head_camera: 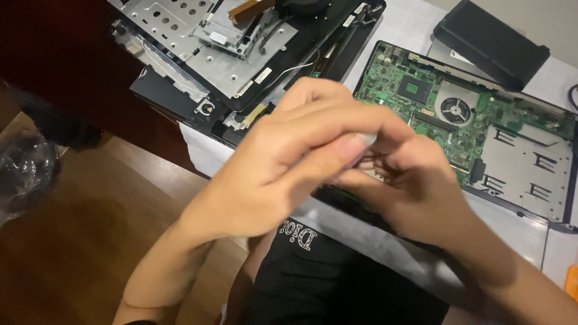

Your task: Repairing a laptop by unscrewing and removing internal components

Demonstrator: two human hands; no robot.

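Right now my left hand [283,162] and right hand [409,180] pinch 1 small blurred part together above the opened laptop's motherboard [457,114]; next needs steady fingertip alignment, I judge.

a small pale grey piece [364,142] sits pinched between the fingertips of both hands, mostly hidden, blurred, so its shape cannot be told. it is held up above the near edge of the opened laptop base [518,162], which lies flat on the desk with its cover off: green circuit board [421,96] at the left, a round fan [456,109] in the middle, a grey metal plate [524,174] at the right.
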